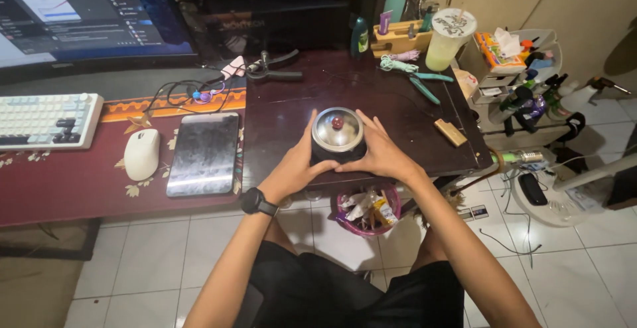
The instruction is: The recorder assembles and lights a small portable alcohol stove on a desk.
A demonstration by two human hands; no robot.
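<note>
Our left hand (296,165) and right hand (380,152) gripped the small lidded pot (338,137) mid-frame; yellow-white packets sat in the pink bin (368,210) below; orange box (496,52) upper right.

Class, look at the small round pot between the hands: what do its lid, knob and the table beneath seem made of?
Round shiny lid: likely polished steel, mirror-like glare. Small dark-red knob: probably plastic, glossy. Dark brown table: seemingly varnished wood, faintly reflective. Left hand and right hand cup the black pot.
</note>
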